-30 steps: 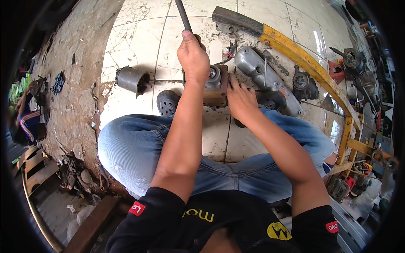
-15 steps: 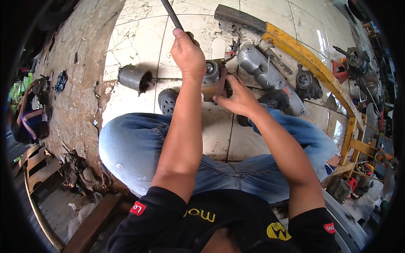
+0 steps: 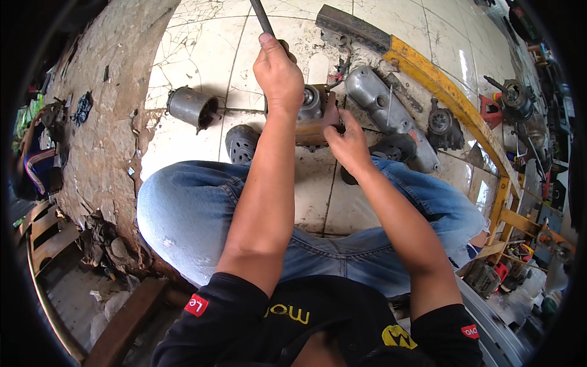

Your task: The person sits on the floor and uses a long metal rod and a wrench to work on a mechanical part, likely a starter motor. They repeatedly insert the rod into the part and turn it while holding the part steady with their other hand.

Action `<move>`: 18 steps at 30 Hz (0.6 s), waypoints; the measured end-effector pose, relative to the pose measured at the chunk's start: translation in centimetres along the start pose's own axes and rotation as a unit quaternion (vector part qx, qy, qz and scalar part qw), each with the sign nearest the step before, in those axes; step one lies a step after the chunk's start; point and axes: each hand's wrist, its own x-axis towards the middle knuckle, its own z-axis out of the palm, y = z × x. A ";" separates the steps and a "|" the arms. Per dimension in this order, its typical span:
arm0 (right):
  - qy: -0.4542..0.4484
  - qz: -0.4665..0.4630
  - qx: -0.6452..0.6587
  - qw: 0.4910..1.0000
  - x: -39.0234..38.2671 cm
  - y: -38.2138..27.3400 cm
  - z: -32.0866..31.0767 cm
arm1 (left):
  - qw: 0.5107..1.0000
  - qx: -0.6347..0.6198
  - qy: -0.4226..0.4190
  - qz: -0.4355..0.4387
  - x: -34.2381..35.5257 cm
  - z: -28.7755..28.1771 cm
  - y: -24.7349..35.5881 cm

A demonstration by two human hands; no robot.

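My left hand [image 3: 278, 79] grips a dark metal bar [image 3: 263, 15] reaching up toward the far floor. Just below it sits a metal block [image 3: 310, 128] with a grey round housing [image 3: 310, 101] and a rusty brown side; the hand partly hides it. My right hand [image 3: 348, 147] is at the block's right side, fingers curled round its edge, thumb pointing toward it. My black clogs [image 3: 240, 144] flank the block. A dark metal cylinder [image 3: 189, 107] lies to the left, a long grey metal cover [image 3: 382, 104] to the right.
A curved yellow steel frame [image 3: 440, 73] runs along the right, beside dirty machine parts [image 3: 441, 122] and cluttered tools. Cracked tiles [image 3: 183, 55] meet broken concrete [image 3: 98, 134] on the left, where another person [image 3: 40, 159] is partly visible. Wooden pieces [image 3: 128, 318] lie at lower left.
Since half a second ago, my left hand has moved slightly up and right with the bar. My right hand has shifted a little right, its fingers more curled at the block's edge.
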 end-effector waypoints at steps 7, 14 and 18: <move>-0.034 -0.033 -0.136 0.990 -0.4 -0.9 -0.1 | 1.000 0.012 -0.006 -0.010 -0.2 -0.1 0.0; -0.097 -0.076 -0.319 0.940 -1.8 -0.9 -0.3 | 0.994 -0.018 -0.091 -0.065 -1.7 -1.6 0.5; -0.104 -0.072 -0.328 0.936 -1.8 -0.8 -0.2 | 0.996 0.010 -0.070 -0.061 -3.5 -2.4 -1.9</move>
